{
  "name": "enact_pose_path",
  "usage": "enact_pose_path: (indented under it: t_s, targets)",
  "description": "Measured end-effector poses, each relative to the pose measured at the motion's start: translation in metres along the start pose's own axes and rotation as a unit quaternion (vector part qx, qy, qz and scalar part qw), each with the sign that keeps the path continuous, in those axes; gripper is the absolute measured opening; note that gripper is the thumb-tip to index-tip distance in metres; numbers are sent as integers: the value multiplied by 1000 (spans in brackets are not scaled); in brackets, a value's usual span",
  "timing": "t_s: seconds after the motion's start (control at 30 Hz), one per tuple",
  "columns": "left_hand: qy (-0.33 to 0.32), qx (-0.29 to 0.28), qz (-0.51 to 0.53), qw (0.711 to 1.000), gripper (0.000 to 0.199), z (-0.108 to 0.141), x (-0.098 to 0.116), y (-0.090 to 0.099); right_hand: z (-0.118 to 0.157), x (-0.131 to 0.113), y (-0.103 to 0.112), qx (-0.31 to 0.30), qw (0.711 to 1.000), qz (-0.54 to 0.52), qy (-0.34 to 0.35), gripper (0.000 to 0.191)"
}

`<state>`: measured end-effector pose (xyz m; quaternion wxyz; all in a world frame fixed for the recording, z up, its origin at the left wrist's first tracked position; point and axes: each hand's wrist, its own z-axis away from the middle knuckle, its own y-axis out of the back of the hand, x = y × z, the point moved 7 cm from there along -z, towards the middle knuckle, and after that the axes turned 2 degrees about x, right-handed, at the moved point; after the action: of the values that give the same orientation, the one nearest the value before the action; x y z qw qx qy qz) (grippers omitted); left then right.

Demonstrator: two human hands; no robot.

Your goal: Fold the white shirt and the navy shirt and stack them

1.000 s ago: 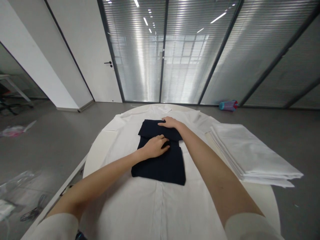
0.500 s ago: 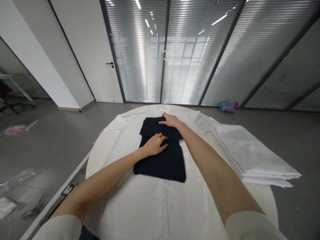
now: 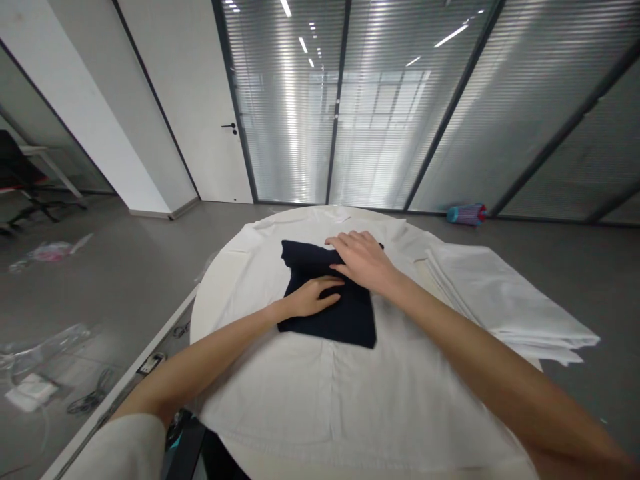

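Note:
A dark navy cloth [image 3: 327, 330], folded over at its far end, lies on a white garment [image 3: 280, 380] spread across the round table. My left hand [image 3: 313, 297] rests on the middle of the navy cloth, its fingers stretched out and the thumb apart. My right hand [image 3: 363, 260] is on the far fold, with bent fingers over the top and the thumb on the near side, holding the flap. That hand hides the right part of the fold; the flap's left end [image 3: 300, 254] shows.
A stack of folded white cloth [image 3: 510, 293] lies at the table's right, overhanging the edge. On the floor at left are clear plastic wrapping [image 3: 55, 343], a white box [image 3: 31, 392] and cables [image 3: 93, 397]. Glass partitions stand behind the table, with a blue-and-red item [image 3: 467, 214] at their foot.
My right hand has moved toward me from the far edge, and the navy flap has become narrower and more rolled. My left hand stays on the cloth. The camera view has shifted slightly.

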<state>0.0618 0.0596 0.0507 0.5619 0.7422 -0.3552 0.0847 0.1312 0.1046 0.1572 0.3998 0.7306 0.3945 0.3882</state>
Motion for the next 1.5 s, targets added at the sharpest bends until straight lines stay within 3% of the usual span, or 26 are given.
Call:
enact_pose_path:
  t_s: [0.07,0.13,0.27,0.37,0.47,0.6,0.7,0.9,1.03,1.17,1.27,1.33,1.4,1.5]
  targets:
    - [60,4,25,998,35,-1,-15,0,16,-19,5,0,1000,25,17,28]
    - [76,-5,10,997,36,3,-16,0,29,-31,6,-7,999,35,24,22]
    - [36,-95,-69,992,44,27,14,-5,46,-43,-2,-28,999,19,23,24]
    - [42,-172,-116,977,58,49,28,-12,55,-52,-10,-29,999,14,33,25]
    - [50,-190,-129,972,68,60,29,-16,62,-59,-11,-12,999,20,34,21]
    - [4,-127,-125,984,62,59,27,-18,72,-66,-9,20,999,30,25,22]
    - [-38,-81,-123,988,56,58,27,-20,82,-76,-16,-2,998,28,47,24]
    - [-48,-69,-185,979,45,64,37,-15,94,-78,-22,-30,999,-6,27,36]
    - [-113,-58,-238,963,33,88,68,7,95,-75,-22,-32,999,-24,15,38]
    - [-185,73,-235,952,20,113,92,53,95,-80,-28,-45,998,-29,38,36]
    - [-146,165,-220,950,19,111,84,82,98,-82,-29,-51,997,-50,42,34]
    - [-100,187,-194,958,20,98,71,91,99,-80,-27,-56,994,-87,30,35]
    - [-56,180,-162,969,22,76,56,90,97,-75,-23,-60,990,-130,13,35]
    - [4,144,-115,983,26,40,33,74,83,-59,-17,-28,983,-176,-54,37]
